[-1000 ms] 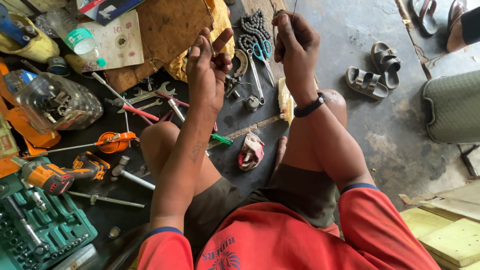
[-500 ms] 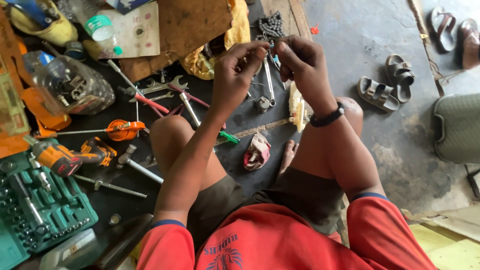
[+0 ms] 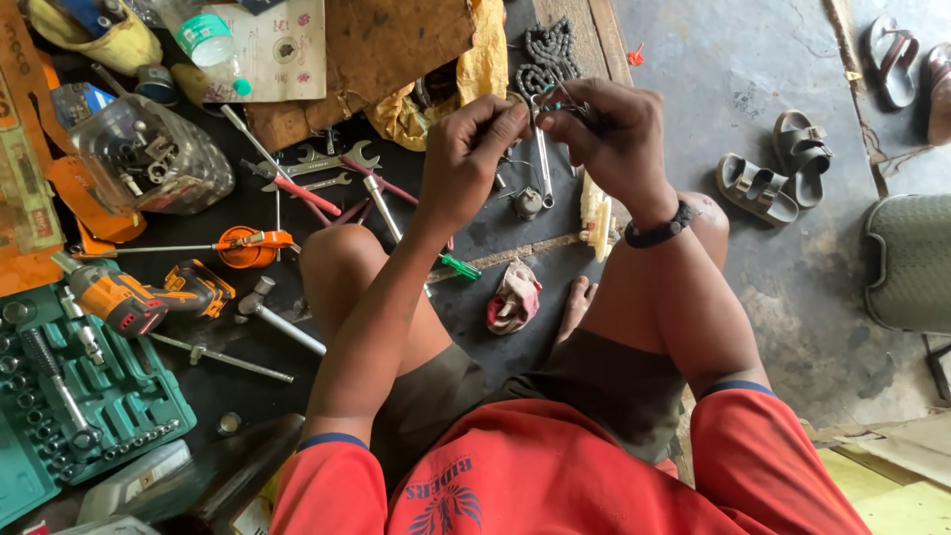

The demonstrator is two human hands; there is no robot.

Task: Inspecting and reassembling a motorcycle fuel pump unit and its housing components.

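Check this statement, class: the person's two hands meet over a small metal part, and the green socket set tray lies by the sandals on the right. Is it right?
Not quite. The head view shows the green socket set tray at the left, beside the orange drill; the sandals are far right. The left hand and right hand do meet over a small metal part.

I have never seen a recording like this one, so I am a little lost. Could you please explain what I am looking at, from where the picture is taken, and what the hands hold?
There is no machine here. A camera worn on a person's head looks down at that person's own knees and two bare hands. The person sits on a dark floor mat among tools.

The left hand and the right hand meet in front and pinch a small metal part; it is too small to tell what it is.

On the left lie a cordless drill, a green socket set, a hammer, some wrenches and a clear jar of parts. A chain lies beyond the hands, and sandals stand on the concrete to the right.
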